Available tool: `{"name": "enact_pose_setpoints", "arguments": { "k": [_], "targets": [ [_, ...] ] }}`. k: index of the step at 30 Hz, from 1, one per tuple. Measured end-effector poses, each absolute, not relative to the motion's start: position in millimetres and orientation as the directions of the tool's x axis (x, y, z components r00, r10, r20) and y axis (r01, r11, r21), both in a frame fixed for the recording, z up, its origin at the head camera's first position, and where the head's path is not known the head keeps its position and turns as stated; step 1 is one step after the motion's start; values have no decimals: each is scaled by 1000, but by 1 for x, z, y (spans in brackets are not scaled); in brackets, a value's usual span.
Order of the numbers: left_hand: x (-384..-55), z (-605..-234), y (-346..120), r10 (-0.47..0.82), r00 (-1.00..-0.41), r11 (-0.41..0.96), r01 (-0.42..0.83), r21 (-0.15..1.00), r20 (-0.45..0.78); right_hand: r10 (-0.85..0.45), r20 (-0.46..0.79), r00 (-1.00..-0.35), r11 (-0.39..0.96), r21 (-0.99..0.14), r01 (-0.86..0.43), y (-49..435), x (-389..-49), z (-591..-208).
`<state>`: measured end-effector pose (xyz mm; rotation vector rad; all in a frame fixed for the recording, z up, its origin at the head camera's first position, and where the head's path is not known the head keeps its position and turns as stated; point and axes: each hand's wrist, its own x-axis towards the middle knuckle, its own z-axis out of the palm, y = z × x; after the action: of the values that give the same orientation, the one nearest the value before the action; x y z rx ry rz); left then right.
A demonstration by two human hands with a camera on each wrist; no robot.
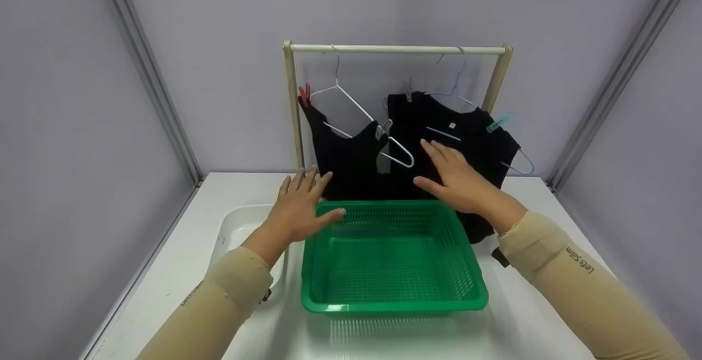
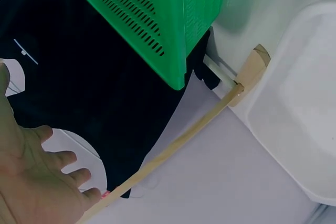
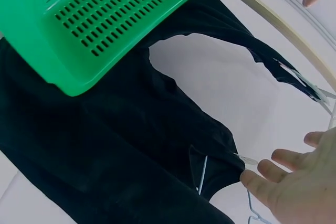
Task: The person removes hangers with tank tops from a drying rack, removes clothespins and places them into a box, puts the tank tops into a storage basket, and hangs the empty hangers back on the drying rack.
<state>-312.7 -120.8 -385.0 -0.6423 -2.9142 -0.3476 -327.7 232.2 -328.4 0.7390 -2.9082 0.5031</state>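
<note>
My left hand (image 1: 296, 212) hovers over the left rim of a green plastic basket (image 1: 395, 306), fingers spread and holding nothing. Over its far right side is my right hand (image 1: 459, 181), also with fingers extended and nothing in its grasp. Behind them, a black tank top (image 1: 348, 162) hangs tilted on a white hanger (image 1: 356, 104), with a red clothespin (image 1: 305, 94) and a grey clothespin (image 1: 383, 129) on its straps. To the right, a second black top (image 1: 466, 140) hangs on a pale blue hanger (image 1: 456, 94), bearing a grey clothespin (image 1: 408, 91) and a teal clothespin (image 1: 500, 122).
Both hangers hook over the white bar (image 1: 395, 49) of a small rack with wooden posts (image 1: 498, 77). A white plastic tray (image 1: 222, 239) sits left of the basket, partly behind my left arm. Grey-white panels enclose the white table (image 1: 175, 288).
</note>
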Motion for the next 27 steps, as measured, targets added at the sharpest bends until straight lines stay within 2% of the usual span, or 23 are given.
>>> {"name": "enact_pose_setpoints", "arguments": {
  "k": [9, 16, 27],
  "targets": [
    [-322, -387, -120, 372, -897, 886, 420, 197, 240, -448, 220, -867, 796, -342, -499, 217, -336, -327],
    [-329, -391, -115, 352, -867, 872, 441, 212, 353, -449, 238, -861, 789, -348, -507, 206, -336, -325],
    [-337, -397, -109, 305, -867, 877, 417, 238, 394, -418, 280, -864, 786, -365, -499, 194, -342, -323]
  ]
}}
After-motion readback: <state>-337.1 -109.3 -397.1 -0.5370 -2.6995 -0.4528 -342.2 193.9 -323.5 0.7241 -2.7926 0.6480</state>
